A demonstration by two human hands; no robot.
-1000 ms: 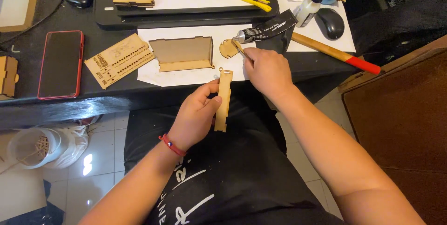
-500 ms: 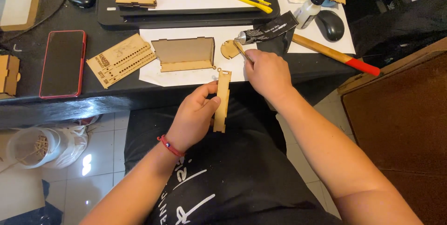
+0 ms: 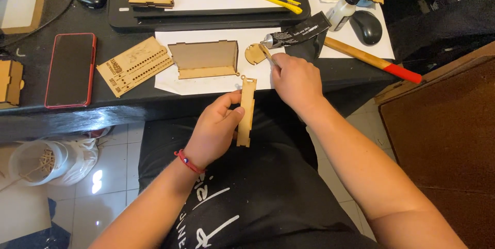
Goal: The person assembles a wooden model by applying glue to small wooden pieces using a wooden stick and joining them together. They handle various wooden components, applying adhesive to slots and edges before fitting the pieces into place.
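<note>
Head view, item: left hand (image 3: 214, 130) pinches a slotted wooden strip (image 3: 247, 111) upright over the lap, off the worktop (image 3: 330, 68); right hand (image 3: 294, 79) closed on a thin stick (image 3: 266, 53) near the glue tube (image 3: 296, 33); risks, as judged: glue dripping onto clothing, strip slipping from a light pinch.

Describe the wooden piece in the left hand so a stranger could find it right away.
Start at the black table edge, then drop toward the lap. The left hand holds a narrow wooden strip upright there. Unlike the flat wooden parts lying on the table, it is held in the air and has a small ring at its top.
</note>
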